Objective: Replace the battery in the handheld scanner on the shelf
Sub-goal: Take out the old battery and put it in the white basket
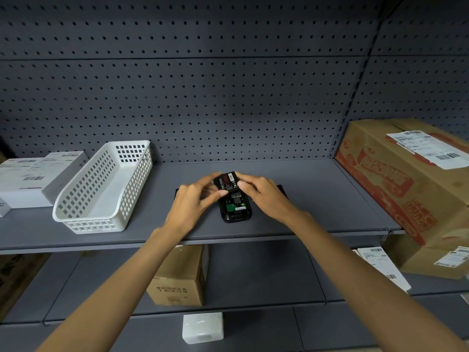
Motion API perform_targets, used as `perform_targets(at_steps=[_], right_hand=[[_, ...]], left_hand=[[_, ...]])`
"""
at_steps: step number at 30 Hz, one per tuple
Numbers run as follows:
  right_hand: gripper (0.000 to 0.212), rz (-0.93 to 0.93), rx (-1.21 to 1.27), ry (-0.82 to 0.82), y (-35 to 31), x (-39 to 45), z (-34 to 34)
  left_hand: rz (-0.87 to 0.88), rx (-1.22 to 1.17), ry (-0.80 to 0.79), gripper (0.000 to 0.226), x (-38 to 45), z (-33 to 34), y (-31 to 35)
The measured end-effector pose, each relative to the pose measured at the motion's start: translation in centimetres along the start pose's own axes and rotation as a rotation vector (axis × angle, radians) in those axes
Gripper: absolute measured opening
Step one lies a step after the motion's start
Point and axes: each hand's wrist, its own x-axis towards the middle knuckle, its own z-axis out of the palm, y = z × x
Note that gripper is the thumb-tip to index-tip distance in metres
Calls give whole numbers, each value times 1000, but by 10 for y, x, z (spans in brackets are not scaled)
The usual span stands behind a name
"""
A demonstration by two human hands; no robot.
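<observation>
The black handheld scanner (236, 210) lies face down on the grey shelf (317, 199), its battery bay uncovered and a green board showing inside. A black battery (228, 182) with a red and white label is tilted over the bay's far end. My left hand (193, 199) pinches the battery's left edge and my right hand (264, 194) holds its right edge. A dark flat piece (283, 189) lies behind my right hand and another dark edge (177, 193) shows behind my left hand; I cannot tell what either is.
A white perforated basket (101, 189) stands left of the scanner, with a white labelled box (33, 179) further left. A large printed cardboard box (411, 181) fills the shelf's right end. Lower shelves hold a small brown carton (180, 275) and a white block (203, 327).
</observation>
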Motion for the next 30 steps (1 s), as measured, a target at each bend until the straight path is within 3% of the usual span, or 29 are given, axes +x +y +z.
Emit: perform_targets(at_steps=[17,30], right_hand=[[55,-60,100,-44,-40,40,10],[61,-131,173,-65,-98,84,46]], left_hand=[[-1,32,102,61,17,-51,-12],[-14,79,188,58,17,-126,-30]])
